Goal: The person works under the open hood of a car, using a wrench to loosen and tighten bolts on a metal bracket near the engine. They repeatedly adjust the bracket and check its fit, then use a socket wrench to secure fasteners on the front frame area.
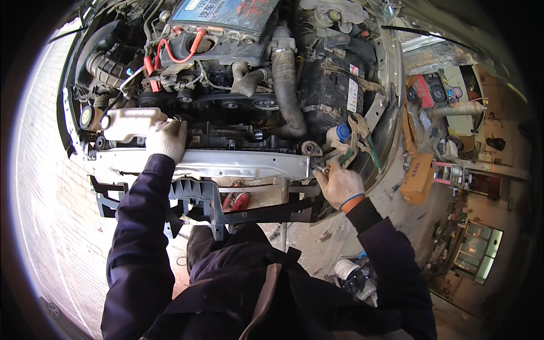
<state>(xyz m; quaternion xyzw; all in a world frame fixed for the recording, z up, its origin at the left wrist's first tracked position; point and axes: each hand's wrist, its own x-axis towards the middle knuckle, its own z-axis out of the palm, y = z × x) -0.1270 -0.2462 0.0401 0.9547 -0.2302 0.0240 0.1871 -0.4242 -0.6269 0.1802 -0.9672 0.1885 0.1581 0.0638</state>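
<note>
My left hand (167, 140), in a pale work glove, lies over a silver metal crossbeam (238, 163) at the front of an open engine bay. Its fingers curl over the beam's far edge, beside a white plastic reservoir (133, 124). At the beam's right end, my gloved right hand (344, 187) has thumb and fingers closed together near a metal bracket (311, 148). Whatever lies between those fingertips is too small to make out. Just beyond it rest pliers with green handles (371, 148), next to a bottle neck with a blue cap (343, 132).
A black battery (328, 85) sits at the bay's right, and a blue-topped battery (221, 20) with a red cable (178, 56) is over the engine. Below the beam hangs a black plastic frame (198, 190). A cardboard box (418, 178) stands right.
</note>
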